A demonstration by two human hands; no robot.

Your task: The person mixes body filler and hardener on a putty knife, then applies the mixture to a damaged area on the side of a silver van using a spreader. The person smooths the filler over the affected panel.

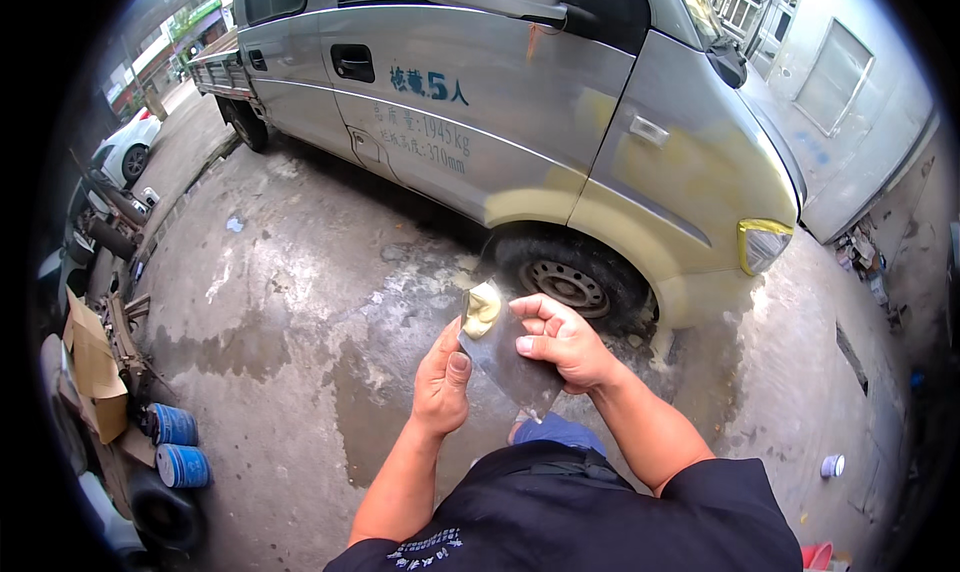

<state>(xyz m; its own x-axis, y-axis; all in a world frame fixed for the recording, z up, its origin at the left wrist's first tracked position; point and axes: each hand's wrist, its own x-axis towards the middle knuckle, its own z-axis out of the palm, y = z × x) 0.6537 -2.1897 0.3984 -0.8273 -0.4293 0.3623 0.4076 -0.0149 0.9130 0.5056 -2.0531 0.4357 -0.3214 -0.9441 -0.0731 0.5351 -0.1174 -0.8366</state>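
Note:
Both my hands are raised in front of my body, beside the van's front wheel. Between them is a thin, dark grey putty scraper (518, 364) with a lump of pale yellow putty (481, 310) near its far left corner. My left hand (441, 387) is closed on its left edge, thumb upright against it. Thumb and fingers of my right hand (568, 346) pinch its right side. Whether a second thin blade lies against the first, I cannot tell. Beyond them stands a silver van (450, 92), its front fender (655, 202) and wheel arch smeared with pale yellow filler.
The headlight (768, 246) is edged with yellow tape. Blue tins (182, 466), a cardboard box (95, 372) and a black tyre (165, 512) sit at the left. A small white can (832, 465) stands on the stained concrete floor (270, 372) at the right.

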